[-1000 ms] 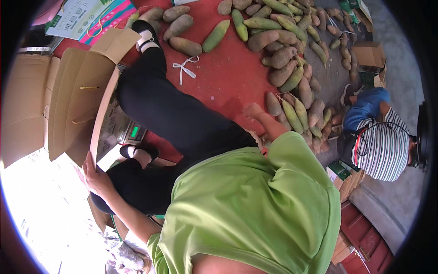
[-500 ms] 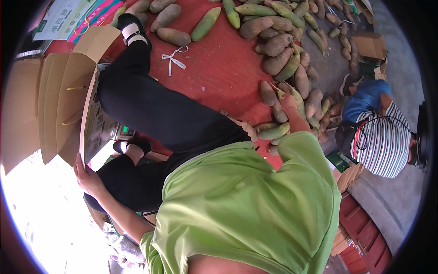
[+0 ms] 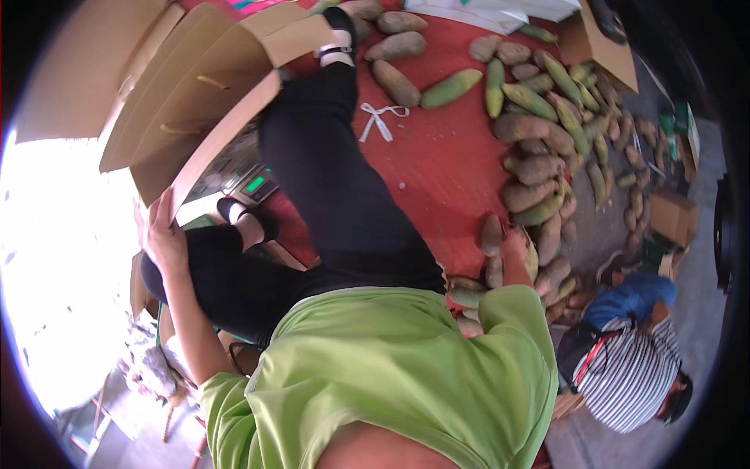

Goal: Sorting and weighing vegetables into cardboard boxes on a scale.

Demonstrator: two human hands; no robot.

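Note:
My left hand [image 3: 166, 234] grips the near edge of an open cardboard box [image 3: 223, 148], which stands at my left with its flaps spread. My right hand [image 3: 513, 248] reaches down into the near end of a long heap of radishes [image 3: 539, 168], some green and some brownish with soil. Its fingers look closed round a pale green radish [image 3: 532, 262], though my own hand hides much of the grip. A brown radish [image 3: 491, 234] lies just left of that hand.
A scale with a lit green display [image 3: 256, 184] sits beside the box. White tied string [image 3: 380, 123] lies on the red ground sheet [image 3: 437, 180]. Another person [image 3: 629, 367] in a striped top crouches at the right, below a small carton [image 3: 672, 217]. A larger carton [image 3: 598, 47] stands at the far right.
My view has swung, so the box, heap and other person appear shifted in the picture. My left hand stays on the box edge, and my right hand stays at about the same part of the heap.

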